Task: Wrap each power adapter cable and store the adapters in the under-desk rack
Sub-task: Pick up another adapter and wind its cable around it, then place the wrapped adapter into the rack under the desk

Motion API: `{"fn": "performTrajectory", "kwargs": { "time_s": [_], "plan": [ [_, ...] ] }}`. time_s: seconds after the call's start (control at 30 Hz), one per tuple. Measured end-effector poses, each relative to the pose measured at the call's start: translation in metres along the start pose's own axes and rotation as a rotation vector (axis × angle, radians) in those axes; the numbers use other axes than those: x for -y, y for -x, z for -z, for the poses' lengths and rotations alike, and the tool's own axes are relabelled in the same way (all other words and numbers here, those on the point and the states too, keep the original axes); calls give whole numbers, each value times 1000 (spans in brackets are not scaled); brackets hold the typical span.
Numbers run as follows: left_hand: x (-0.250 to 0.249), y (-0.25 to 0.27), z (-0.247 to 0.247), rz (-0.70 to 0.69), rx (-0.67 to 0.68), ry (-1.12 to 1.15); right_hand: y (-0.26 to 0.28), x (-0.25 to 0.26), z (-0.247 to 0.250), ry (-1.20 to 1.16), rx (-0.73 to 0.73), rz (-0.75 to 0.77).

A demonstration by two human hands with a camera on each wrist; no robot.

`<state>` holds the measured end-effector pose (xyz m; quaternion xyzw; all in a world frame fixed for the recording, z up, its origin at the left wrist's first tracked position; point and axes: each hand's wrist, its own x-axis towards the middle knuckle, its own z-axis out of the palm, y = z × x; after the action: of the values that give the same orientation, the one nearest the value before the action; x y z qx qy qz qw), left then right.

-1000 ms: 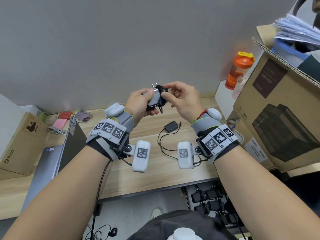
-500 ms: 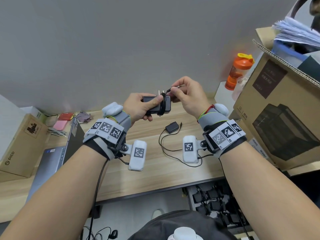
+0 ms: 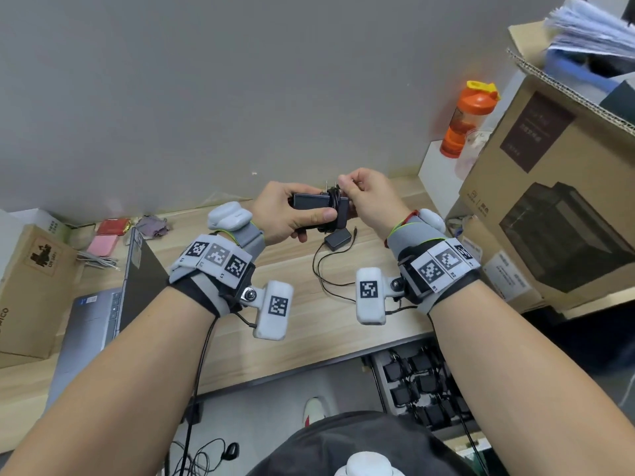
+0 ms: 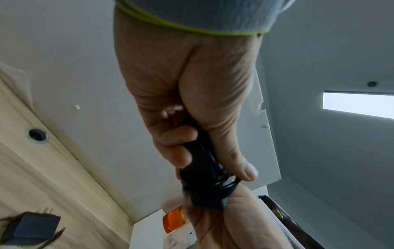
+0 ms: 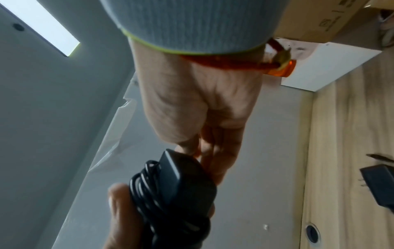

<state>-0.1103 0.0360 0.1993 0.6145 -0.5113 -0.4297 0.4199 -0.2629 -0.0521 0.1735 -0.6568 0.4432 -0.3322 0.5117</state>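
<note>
**Cable end drawn down onto the wound adapter; wrap near complete**

Left to right. A laptop (image 3: pixel 103 304) sits on the desk (image 3: pixel 309 338) at the left, untouched. The left hand (image 3: pixel 285 214) is curled round a black power adapter (image 3: pixel 309 201), held in the air above the desk's far edge, thumb laid along its near face. The adapter now lies roughly level with its prongs pointing up; a second ago it was tilted and turned in the grip.

The right hand (image 3: pixel 371 201), which half a second ago held the cable end lifted clear above the block, has come down against the coil. Its fingers are bent at the cable (image 3: pixel 333 204); whether they pinch the loose tip cannot be told from any view. Judgement: the final turn is being seated or tucked, so this unit is close to ready for storage.

The cable forms several tight black loops banded round the adapter's right end, the block's left part bare.

A second adapter (image 3: pixel 338 239) lies on the desk below the hands, its cable loose. The under-desk rack (image 3: pixel 422 383), lower right, already holds several black adapters.
</note>
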Motion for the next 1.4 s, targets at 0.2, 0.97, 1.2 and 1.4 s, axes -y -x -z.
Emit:
{"fn": "performTrajectory", "kwargs": {
  "time_s": [0.2, 0.97, 1.2, 1.4],
  "plan": [
    [39, -13, -17, 104, 112, 83, 16, -28, -1, -234, 40, -225],
    [133, 0, -164, 336, 243, 69, 107, -155, 75, -310, -11, -603],
    [152, 25, -229, 604, 114, 257, 131, -216, 118, -252, 77, -688],
    [210, 68, -302, 807, 47, 195, 174, -308, 142, -50, 224, -827]
  ]
}}
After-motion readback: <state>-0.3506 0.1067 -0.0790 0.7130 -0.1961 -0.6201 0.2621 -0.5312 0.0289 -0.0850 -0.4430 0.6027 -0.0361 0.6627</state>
